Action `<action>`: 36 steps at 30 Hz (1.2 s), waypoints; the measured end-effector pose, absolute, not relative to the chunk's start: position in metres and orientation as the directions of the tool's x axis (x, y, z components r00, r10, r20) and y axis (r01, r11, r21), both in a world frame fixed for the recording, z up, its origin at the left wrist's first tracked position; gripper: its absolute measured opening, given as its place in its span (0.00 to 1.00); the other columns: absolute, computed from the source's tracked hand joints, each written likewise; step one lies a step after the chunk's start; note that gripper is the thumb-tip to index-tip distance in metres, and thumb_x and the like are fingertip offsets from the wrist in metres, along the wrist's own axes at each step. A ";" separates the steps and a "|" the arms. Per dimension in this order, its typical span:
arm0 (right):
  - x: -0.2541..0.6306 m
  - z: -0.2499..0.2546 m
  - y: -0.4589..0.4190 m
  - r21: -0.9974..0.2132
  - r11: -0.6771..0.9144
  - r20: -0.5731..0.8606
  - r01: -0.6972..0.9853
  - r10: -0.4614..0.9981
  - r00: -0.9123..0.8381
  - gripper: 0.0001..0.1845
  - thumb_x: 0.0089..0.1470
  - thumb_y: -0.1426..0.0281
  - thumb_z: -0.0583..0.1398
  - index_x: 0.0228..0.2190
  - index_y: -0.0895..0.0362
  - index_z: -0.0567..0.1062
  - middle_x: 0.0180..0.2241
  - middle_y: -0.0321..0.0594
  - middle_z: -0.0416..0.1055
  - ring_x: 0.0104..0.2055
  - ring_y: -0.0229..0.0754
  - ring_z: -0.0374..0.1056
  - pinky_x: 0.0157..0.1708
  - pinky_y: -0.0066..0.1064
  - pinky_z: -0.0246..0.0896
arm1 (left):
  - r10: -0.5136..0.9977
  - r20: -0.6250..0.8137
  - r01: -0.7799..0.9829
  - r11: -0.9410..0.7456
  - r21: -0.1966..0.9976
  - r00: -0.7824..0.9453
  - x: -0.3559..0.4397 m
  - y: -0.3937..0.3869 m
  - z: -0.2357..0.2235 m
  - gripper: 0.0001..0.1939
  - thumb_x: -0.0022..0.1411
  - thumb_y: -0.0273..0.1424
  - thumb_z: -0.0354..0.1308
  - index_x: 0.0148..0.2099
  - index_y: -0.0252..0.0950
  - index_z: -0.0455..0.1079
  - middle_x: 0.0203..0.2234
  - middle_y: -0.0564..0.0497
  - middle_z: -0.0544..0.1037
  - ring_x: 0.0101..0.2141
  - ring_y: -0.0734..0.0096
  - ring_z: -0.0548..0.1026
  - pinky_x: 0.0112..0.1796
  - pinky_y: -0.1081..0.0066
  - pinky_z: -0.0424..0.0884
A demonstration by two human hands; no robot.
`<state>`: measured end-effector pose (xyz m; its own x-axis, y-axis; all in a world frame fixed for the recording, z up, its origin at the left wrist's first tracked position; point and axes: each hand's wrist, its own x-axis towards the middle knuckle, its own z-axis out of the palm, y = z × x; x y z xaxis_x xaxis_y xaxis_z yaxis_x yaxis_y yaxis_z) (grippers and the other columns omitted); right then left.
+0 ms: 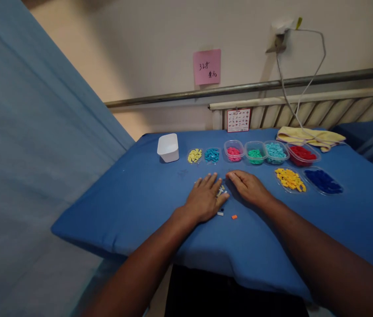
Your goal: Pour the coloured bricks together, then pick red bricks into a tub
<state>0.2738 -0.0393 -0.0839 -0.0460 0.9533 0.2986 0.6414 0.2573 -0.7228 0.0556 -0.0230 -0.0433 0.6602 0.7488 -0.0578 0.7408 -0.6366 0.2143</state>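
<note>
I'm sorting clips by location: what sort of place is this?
Probably a ward or treatment room, though no sign confirms it: a blue curtain hangs beside a blue-covered, bed-like surface, and a metal rail runs along the wall.

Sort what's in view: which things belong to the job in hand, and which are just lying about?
Likely in the job: loose small pieces at the left hand; orange piece; clear tubs of coloured pieces; white tub.

Likely just lying about: yellow cloth; grey cable. Unclear: pink note, printed card.
</note>
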 end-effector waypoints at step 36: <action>0.271 -0.092 -0.042 -0.595 0.460 0.419 0.659 0.877 -0.234 0.11 0.68 0.67 0.61 0.45 0.52 0.84 0.42 0.43 0.84 0.45 0.49 0.78 0.48 0.42 0.72 | 0.709 0.269 0.674 -0.704 0.222 0.652 0.021 0.014 -0.054 0.18 0.78 0.39 0.53 0.56 0.38 0.82 0.61 0.40 0.80 0.62 0.52 0.76 0.65 0.50 0.69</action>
<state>0.2705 -0.0421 -0.0924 -0.2345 0.8771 0.4191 0.6591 0.4604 -0.5947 0.0212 0.0144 -0.0545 0.6520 0.7089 0.2690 0.6741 -0.7044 0.2223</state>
